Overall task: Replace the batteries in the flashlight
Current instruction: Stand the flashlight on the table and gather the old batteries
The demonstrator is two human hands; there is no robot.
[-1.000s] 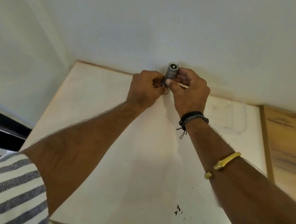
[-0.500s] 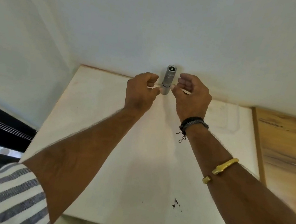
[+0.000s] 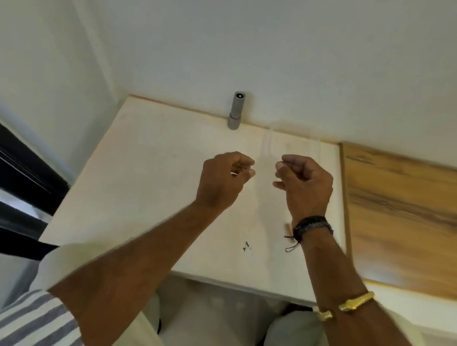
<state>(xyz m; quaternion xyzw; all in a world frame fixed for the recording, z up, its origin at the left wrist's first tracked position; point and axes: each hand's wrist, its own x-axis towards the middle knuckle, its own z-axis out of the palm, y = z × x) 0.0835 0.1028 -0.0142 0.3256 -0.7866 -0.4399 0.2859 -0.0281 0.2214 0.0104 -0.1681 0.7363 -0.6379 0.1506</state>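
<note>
Your flashlight [image 3: 236, 110] stands upright at the far edge of the tabletop [image 3: 145, 179], right by the white wall [image 3: 295, 51] and well apart from both hands. It's a grey matte metal cylinder, wider end down, with a dark round button on the top cap. Your left hand [image 3: 225, 178] hovers with its fingers curled in; there's a small bright glint at them, too small to identify. Your right hand [image 3: 304, 185] hovers beside it, fingers curled into a loose fist, gripping nothing. The tabletop is pale, smooth and matte, with a few black specks [image 3: 246, 246]. A wood-grain panel [image 3: 418, 221] butts against its right side. There's 1 black braided wristband [image 3: 313, 227], 1 gold bangle [image 3: 355, 301] and a grey-and-white striped sleeve [image 3: 27, 320].
</note>
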